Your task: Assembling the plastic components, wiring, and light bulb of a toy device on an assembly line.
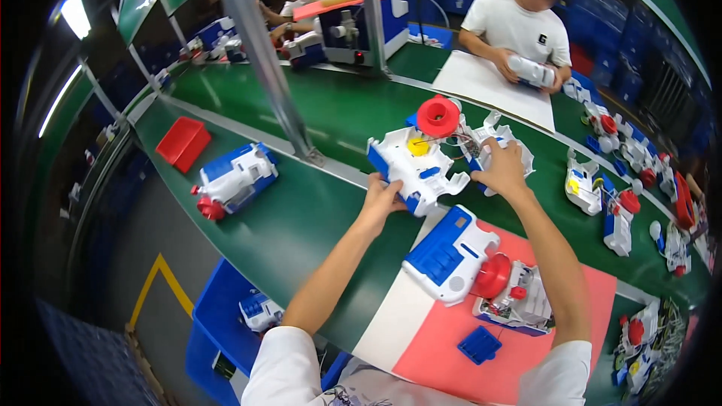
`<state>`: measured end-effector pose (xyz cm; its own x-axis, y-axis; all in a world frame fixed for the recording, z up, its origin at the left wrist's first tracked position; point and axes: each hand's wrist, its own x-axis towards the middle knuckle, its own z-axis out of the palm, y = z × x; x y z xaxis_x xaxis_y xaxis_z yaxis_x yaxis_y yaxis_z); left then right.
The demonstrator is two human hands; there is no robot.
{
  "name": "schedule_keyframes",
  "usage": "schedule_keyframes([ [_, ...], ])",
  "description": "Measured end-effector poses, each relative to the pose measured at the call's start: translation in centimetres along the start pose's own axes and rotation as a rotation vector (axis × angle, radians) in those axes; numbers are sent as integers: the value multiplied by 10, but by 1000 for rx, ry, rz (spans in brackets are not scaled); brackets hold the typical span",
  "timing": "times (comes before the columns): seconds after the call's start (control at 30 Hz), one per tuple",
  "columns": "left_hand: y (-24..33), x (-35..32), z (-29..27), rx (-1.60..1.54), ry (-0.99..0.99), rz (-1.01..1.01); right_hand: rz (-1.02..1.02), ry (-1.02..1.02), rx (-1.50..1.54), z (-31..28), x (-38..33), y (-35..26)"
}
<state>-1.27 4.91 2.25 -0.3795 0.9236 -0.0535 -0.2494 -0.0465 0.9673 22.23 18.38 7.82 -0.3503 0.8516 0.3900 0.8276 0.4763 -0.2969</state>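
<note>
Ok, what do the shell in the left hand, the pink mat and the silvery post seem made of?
Shell: likely moulded plastic, satin; thin edges and cutouts suggest it.
Pink mat: foam, rubber or card, can't tell; matt, without glare.
Silvery post: probably bare metal, smooth, with bright lengthwise streaks.

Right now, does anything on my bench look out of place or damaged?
I see nothing spilled or clearly damaged. The small blue piece lies askew on the pink mat, beside the open casing, so it may look stray.
</note>
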Motion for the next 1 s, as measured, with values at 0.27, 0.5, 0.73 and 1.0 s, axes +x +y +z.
schedule_keyframes([
  [0.27, 45, -160, -137, 123, 342, 134, -161, -45, 286, 6, -70, -167],
  [0.5, 32, -213, -280, 54, 488, 103, -101, -215, 513, 64, -132, -302],
  [0.73, 22, -147, -409, 103, 393, 132, 15, -257, 578, 146, -123, -374],
  [1.0, 0, -90, -499, 319, 403, 291, -173, 273, 551, 142, 9, -330],
])
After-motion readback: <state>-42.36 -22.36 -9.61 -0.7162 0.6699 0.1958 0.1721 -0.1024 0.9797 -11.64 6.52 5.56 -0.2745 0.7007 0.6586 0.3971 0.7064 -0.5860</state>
